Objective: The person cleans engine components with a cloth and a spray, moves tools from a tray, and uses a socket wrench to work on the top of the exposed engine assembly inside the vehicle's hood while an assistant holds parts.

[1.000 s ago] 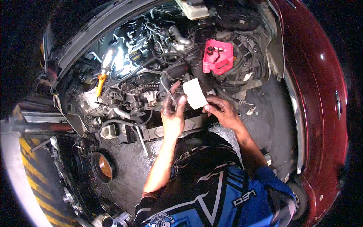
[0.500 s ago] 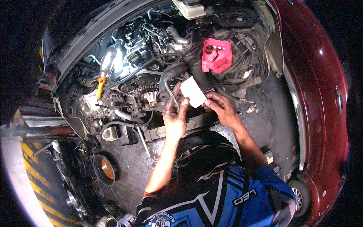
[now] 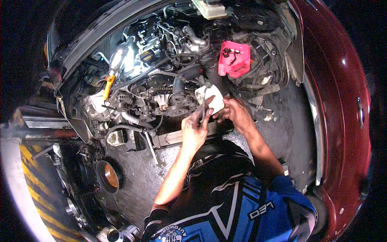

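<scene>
My left hand [image 3: 194, 129] is closed on a bent, narrow metal piece [image 3: 205, 105] that lies over a small white sheet [image 3: 216, 98], apparently paper or cloth. My right hand [image 3: 237, 116] grips the sheet's right edge with curled fingertips, partly hidden. Both hands are in front of the open engine bay, just right of several dark pulleys [image 3: 182, 106] and below an exposed chain [image 3: 156, 90].
A lit work lamp with a yellow handle [image 3: 108, 86] rests at left. A pink cut-open jug [image 3: 238, 68] with small dark parts sits at upper right. A red car panel [image 3: 338, 101] curves along the right. A round pan [image 3: 109, 175] and loose metal parts lie lower left.
My left hand has moved right with the metal piece, which now overlaps the white sheet. The sheet looks more bent, and my hands are closer together, uncovering the pulleys.
</scene>
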Motion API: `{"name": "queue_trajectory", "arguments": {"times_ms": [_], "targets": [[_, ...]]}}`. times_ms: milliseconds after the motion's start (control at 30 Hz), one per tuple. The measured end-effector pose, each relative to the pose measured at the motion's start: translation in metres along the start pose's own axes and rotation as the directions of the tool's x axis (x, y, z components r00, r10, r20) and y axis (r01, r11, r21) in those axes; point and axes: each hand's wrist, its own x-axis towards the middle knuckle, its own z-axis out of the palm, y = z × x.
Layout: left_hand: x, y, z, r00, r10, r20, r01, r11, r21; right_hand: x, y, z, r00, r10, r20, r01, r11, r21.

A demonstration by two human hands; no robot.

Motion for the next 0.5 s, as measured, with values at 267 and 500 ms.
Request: {"name": "queue_trajectory", "arguments": {"times_ms": [267, 500], "targets": [[0.0, -0.011, 0.005, 0.998, 0.048, -0.033, -0.046, 0.997, 0.061, 0.007, 0.011, -0.009, 0.995, 0.016, 0.095, -0.025, 0.995, 0.096], [0.003, -0.023, 0.007, 0.984, 0.167, 0.064, -0.177, 0.962, 0.207, 0.016, 0.023, -0.012, 0.999, -0.003, -0.046, 0.008, 0.996, 0.093]]}}
